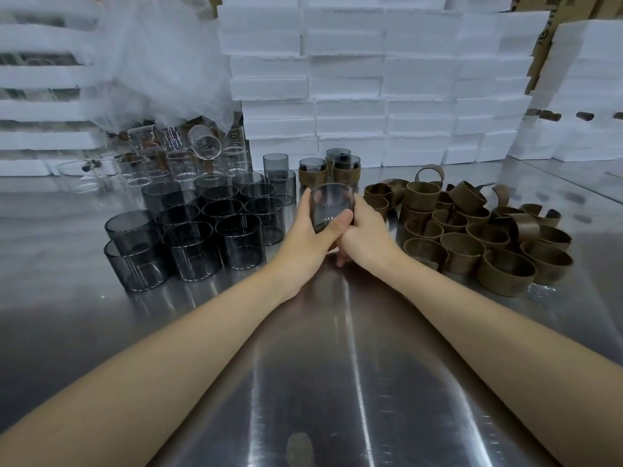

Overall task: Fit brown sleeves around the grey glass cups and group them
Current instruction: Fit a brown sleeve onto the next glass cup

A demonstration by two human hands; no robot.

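Both hands, left hand [312,230] and right hand [362,230], grip one grey glass cup [331,205] above the worktop [303,382], between bare cups [202,227] and brown sleeves [472,230].

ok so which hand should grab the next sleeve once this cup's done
Right, probably: the right hand is nearest the brown sleeves, the left hand nearer the bare grey cups. Both grip the held cup.

Bare steel table [337,382] open near us, we find one narrow lane between packed grey cups [202,230] on our left and heaped brown sleeves [472,237] on our right, sleeved cups [313,175] and stacked foam boxes [371,96] walling the far end.
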